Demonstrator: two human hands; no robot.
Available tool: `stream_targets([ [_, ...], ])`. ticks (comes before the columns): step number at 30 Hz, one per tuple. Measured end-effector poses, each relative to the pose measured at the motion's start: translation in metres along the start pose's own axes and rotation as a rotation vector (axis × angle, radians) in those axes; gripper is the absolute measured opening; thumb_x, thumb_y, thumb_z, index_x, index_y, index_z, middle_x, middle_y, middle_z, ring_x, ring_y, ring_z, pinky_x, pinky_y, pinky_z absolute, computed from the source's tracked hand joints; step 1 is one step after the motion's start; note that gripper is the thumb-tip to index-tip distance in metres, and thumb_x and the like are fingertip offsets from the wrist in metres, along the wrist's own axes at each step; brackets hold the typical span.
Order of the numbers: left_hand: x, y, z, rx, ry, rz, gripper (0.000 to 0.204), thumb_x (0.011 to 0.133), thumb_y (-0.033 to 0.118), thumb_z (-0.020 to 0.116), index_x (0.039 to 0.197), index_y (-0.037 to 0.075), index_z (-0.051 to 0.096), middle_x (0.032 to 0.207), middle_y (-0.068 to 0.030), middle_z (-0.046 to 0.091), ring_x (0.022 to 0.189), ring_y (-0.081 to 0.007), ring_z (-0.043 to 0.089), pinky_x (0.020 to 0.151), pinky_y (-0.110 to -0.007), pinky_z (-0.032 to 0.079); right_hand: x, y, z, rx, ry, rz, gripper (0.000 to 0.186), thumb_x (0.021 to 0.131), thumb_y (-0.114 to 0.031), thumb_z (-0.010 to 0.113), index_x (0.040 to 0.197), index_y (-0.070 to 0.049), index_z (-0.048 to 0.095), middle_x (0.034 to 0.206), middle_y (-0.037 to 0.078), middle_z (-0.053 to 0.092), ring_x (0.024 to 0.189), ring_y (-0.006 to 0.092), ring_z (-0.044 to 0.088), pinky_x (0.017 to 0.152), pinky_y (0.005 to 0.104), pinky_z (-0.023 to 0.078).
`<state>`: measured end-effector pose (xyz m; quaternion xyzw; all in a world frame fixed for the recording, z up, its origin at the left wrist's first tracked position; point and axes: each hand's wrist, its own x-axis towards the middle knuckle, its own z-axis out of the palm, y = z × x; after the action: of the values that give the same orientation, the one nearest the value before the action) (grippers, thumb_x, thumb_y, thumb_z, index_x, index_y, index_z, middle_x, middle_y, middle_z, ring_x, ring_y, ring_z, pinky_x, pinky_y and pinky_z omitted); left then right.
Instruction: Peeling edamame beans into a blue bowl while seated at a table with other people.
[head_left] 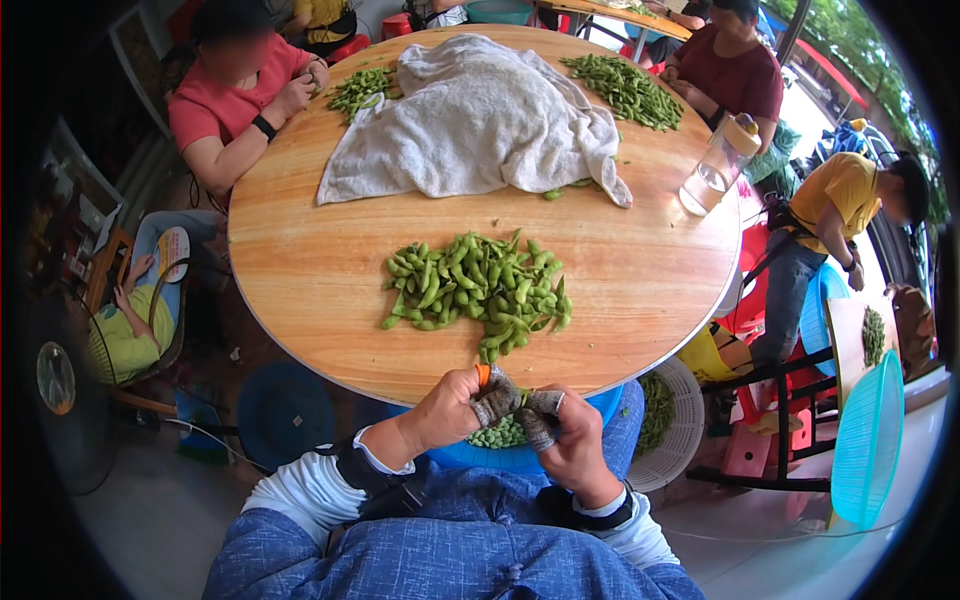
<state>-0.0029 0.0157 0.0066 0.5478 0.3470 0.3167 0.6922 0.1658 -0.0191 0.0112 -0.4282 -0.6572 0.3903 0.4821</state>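
White and yellow, a printed fan (175, 255) shows at the left, its writing unreadable to me. Next I see the left hand (447, 406), green pods (470, 285) heaped beyond it on the table (310, 270), a blue basin (490, 459) of beans (497, 435) below, one pod (524, 397) pinched between both hands' fingertips, the right hand (580, 447), then a clear bottle (709, 184).

Single pod (523, 397): green, mostly hidden, pinched between left hand (447, 406) and right hand (580, 445). Pod heap (475, 285): plump, green, loose, on near half of bench (300, 260). Beans (500, 434): pale green, shelled, in blue basin (475, 456).
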Motion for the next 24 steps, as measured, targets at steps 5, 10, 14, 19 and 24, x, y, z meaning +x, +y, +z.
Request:
stream_targets([
  [5,0.0,0.006,0.002,-0.076,0.041,-0.097,0.011,0.085,0.013,0.048,0.084,0.003,0.054,0.068,0.0046,0.049,0.063,-0.0026,0.042,0.054,-0.018,0.036,0.002,0.002,0.006,-0.242,0.032,-0.199,0.018,0.061,0.005,0.059,0.078,0.001,0.055,0.071,0.014,0.054,0.063,0.0303,0.054,0.055,0.0321,0.043],
  [10,0.0,-0.003,0.008,-0.19,0.097,-0.116,0.011,0.084,0.007,0.044,0.087,0.003,0.053,0.074,0.0034,0.049,0.065,-0.0028,0.042,0.056,-0.019,0.037,0.004,-0.003,0.011,-0.167,0.109,-0.09,0.019,0.061,0.006,0.057,0.079,0.001,0.055,0.071,0.013,0.054,0.064,0.0282,0.054,0.055,0.0304,0.043],
  [14,-0.002,0.007,0.015,-0.239,0.096,-0.12,0.008,0.084,0.007,0.044,0.088,0.007,0.051,0.067,0.004,0.046,0.055,-0.0031,0.038,0.048,-0.017,0.029,-0.004,0.01,0.01,0.132,0.122,0.154,0.017,0.064,0.006,0.056,0.08,0.002,0.055,0.07,0.012,0.054,0.063,0.025,0.053,0.057,0.0288,0.042],
  [19,-0.006,-0.013,0.012,-0.228,0.098,-0.021,0.008,0.083,0.007,0.045,0.089,0.007,0.051,0.067,0.0037,0.047,0.056,-0.0037,0.039,0.049,-0.017,0.03,-0.006,0.001,0.01,0.058,0.067,0.085,0.016,0.066,0.006,0.055,0.082,0.002,0.056,0.07,0.011,0.054,0.062,0.0223,0.053,0.058,0.0275,0.042],
  [24,-0.005,-0.015,0.013,-0.074,0.06,-0.02,0.019,0.074,-0.001,0.042,0.091,0.001,0.052,0.062,0.0001,0.046,0.056,-0.0077,0.041,0.052,-0.023,0.037,-0.016,0.005,-0.004,0.044,0.202,0.05,0.01,0.072,0.003,0.056,0.081,0.001,0.056,0.069,0.007,0.054,0.063,0.0156,0.052,0.056,0.0236,0.04],
])
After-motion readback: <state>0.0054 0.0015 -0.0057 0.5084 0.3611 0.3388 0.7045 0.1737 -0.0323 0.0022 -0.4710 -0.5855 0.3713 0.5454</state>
